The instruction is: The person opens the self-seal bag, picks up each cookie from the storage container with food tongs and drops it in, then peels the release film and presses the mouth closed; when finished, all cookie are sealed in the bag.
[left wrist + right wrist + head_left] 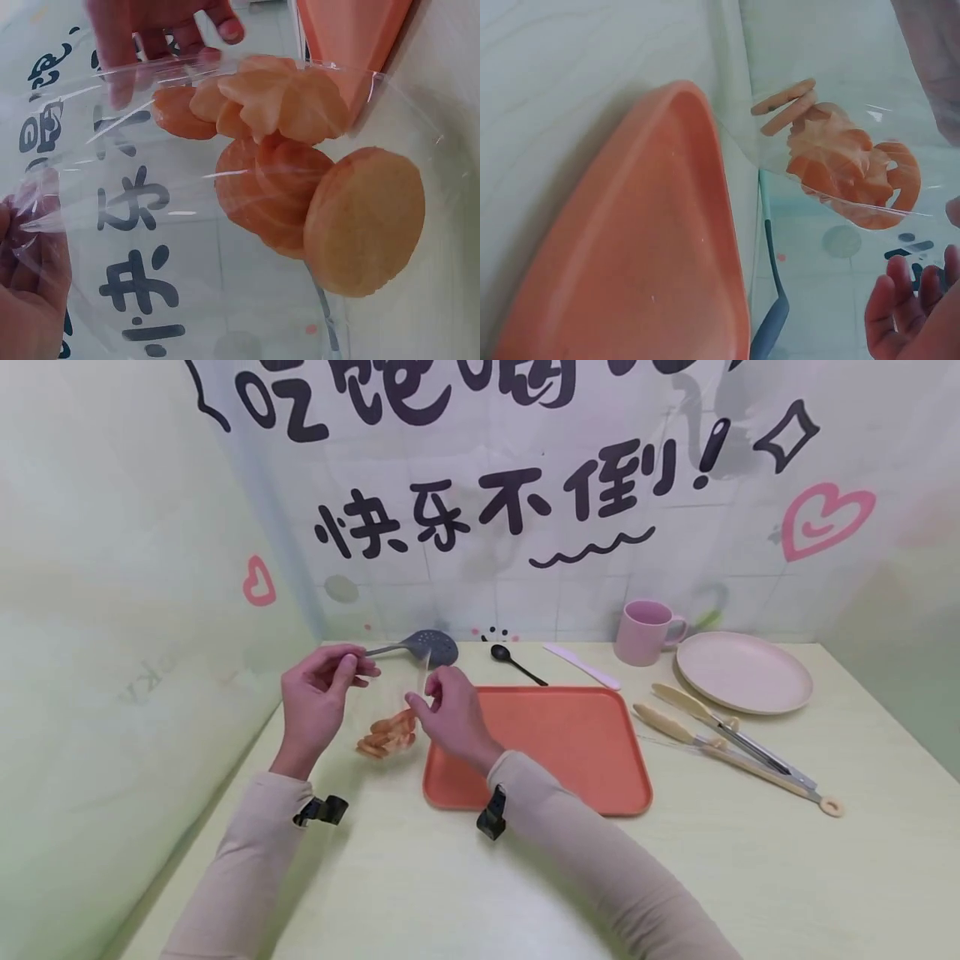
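Note:
A clear plastic bag hangs between the two hands, above the table, with several brown cookies in its lower part. Some cookies are round and flat, others flower-shaped. My left hand pinches the bag's upper left side, where the film gathers at the fingertips. My right hand holds the opposite upper side between thumb and curled fingers, over the left edge of an orange tray. In the right wrist view the same cookies lie heaped together inside the film.
Behind the hands lies a grey skimmer. A black spoon and pink knife lie behind the tray. To the right are a pink mug, a pink plate and tongs. Walls stand left and behind.

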`<move>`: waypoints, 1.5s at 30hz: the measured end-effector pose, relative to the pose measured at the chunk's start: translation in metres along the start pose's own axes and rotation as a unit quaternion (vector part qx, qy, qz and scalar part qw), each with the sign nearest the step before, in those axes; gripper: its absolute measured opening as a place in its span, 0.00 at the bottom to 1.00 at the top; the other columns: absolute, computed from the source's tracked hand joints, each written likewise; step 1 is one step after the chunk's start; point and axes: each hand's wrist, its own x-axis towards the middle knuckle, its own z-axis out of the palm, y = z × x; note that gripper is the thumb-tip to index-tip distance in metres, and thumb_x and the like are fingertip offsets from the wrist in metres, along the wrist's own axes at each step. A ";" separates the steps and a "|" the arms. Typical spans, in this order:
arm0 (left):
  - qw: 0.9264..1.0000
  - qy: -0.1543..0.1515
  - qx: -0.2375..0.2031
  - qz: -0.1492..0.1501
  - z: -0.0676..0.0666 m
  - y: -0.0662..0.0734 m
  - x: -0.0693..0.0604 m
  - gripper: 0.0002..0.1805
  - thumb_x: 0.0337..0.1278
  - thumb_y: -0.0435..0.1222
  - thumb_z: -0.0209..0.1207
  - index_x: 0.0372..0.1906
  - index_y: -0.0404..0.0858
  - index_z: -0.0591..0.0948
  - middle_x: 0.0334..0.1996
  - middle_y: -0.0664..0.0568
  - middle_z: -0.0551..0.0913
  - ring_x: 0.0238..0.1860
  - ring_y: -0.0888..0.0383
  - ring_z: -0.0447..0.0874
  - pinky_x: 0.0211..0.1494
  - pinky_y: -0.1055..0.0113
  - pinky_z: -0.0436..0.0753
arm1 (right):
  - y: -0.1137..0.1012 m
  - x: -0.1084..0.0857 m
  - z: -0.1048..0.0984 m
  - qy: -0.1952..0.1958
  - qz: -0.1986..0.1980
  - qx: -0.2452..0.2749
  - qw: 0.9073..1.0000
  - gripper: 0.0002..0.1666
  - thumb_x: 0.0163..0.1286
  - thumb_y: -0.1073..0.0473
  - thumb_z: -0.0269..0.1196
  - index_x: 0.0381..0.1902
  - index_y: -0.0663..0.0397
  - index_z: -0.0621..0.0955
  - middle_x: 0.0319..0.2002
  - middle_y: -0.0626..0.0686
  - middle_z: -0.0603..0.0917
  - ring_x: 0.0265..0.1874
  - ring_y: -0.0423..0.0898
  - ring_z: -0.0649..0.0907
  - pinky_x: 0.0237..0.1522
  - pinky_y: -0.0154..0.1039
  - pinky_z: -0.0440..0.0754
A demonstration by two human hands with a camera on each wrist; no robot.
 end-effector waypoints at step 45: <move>0.948 -0.016 -0.274 -0.161 -0.019 -0.033 -0.012 0.16 0.72 0.43 0.54 0.49 0.35 0.83 0.37 0.52 0.89 0.40 0.61 0.88 0.42 0.73 0.86 | -0.052 -0.005 -0.065 -0.084 -0.158 0.128 0.976 0.13 0.75 0.71 0.49 0.30 0.65 0.76 0.34 0.62 0.84 0.31 0.45 0.86 0.32 0.36 0.89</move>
